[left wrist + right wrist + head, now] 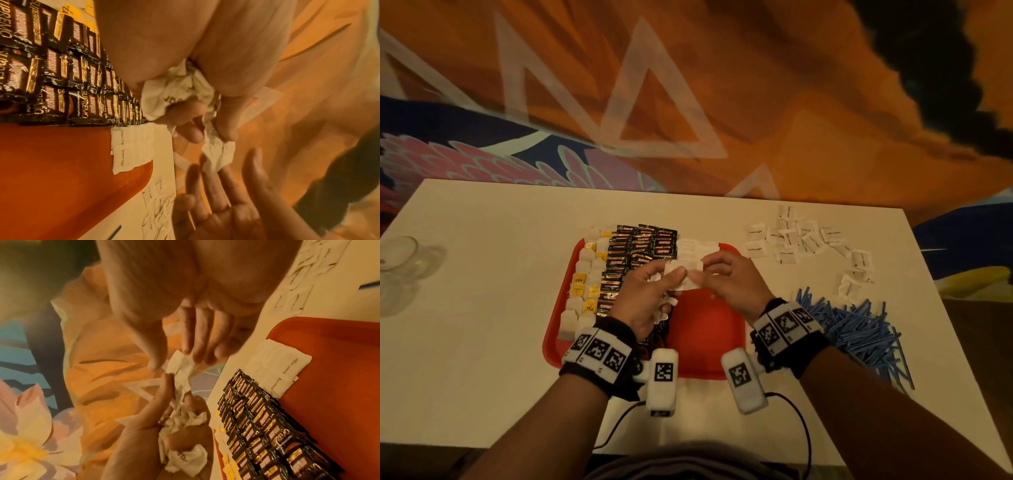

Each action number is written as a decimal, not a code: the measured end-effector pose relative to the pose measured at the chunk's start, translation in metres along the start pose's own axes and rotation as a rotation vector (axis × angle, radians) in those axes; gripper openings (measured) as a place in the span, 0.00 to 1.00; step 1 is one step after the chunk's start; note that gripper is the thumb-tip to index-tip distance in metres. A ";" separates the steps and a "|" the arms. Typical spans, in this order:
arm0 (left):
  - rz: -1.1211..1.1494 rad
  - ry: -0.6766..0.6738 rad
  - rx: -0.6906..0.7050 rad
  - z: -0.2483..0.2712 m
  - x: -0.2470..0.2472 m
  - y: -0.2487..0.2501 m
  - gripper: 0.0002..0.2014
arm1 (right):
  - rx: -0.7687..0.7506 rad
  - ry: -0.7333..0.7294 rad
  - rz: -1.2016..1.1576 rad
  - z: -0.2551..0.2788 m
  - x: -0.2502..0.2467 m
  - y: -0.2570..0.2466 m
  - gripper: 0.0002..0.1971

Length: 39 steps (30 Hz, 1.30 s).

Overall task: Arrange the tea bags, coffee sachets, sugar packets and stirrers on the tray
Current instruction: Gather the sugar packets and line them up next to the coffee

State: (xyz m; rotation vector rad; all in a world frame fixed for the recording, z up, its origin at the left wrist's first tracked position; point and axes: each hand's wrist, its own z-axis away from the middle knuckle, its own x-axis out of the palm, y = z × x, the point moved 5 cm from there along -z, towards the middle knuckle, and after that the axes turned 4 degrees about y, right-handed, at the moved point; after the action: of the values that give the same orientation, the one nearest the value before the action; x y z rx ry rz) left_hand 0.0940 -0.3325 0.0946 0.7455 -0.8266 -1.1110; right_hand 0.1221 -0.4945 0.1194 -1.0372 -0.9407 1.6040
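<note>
L hand point(643, 301) holds a crumpled bunch of sugar packets point(180, 91) above the red tray point(705, 342), fingers curled round them. R hand point(729, 277) pinches one packet point(685, 270) at the bunch's top — thumb and fingertips on it.

Tray contents, left to right: tea bags point(582, 291), coffee sachets point(633, 253), a few laid sugar packets point(697, 248).

On the table point(482, 325), right of tray: loose sugar packets point(801, 236), blue stirrers point(859, 329) — heaped.

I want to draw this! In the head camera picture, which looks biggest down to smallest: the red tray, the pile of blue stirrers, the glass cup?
1. Red tray
2. Pile of blue stirrers
3. Glass cup, though the picture's left edge cuts it off.
</note>
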 end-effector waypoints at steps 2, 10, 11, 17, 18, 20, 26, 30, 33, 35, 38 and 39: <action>0.033 -0.013 0.000 0.001 0.002 0.000 0.07 | -0.012 -0.104 0.059 0.004 0.010 0.000 0.10; -0.163 -0.037 -0.018 -0.002 -0.011 -0.011 0.08 | -0.090 0.148 0.027 -0.003 -0.004 -0.011 0.10; -0.221 -0.064 -0.029 -0.001 -0.011 -0.013 0.08 | -0.123 0.132 0.046 -0.004 -0.003 -0.013 0.09; -0.329 -0.096 0.056 -0.002 -0.008 -0.005 0.08 | -0.239 0.092 0.209 -0.006 0.001 -0.024 0.04; -0.305 -0.076 0.053 -0.003 -0.007 -0.003 0.10 | -0.251 0.167 0.180 -0.004 -0.002 -0.026 0.03; -0.220 -0.053 0.039 -0.003 -0.006 -0.001 0.08 | -0.219 0.232 0.096 -0.002 -0.004 -0.023 0.06; -0.075 -0.049 0.023 -0.004 -0.005 -0.003 0.01 | -0.092 0.082 0.002 -0.004 0.008 -0.004 0.05; -0.093 -0.080 -0.015 -0.005 -0.005 -0.006 0.05 | -0.084 0.087 -0.019 -0.009 0.005 -0.004 0.01; -0.104 -0.077 -0.022 -0.007 -0.005 -0.004 0.07 | -0.105 -0.032 0.106 -0.012 0.008 -0.006 0.01; -0.118 -0.013 -0.001 -0.011 -0.007 -0.003 0.08 | -0.114 -0.021 0.143 -0.014 0.007 -0.007 0.04; -0.081 0.057 0.017 -0.015 -0.007 -0.005 0.07 | -0.110 0.182 0.086 -0.017 0.000 -0.006 0.10; -0.068 0.069 0.029 -0.016 -0.006 -0.005 0.07 | -0.075 0.219 0.029 -0.017 0.000 -0.002 0.11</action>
State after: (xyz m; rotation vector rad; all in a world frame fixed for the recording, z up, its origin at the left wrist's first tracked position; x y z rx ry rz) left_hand 0.1043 -0.3265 0.0814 0.8366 -0.7647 -1.1298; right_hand 0.1390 -0.4924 0.1157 -1.2551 -0.8453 1.4536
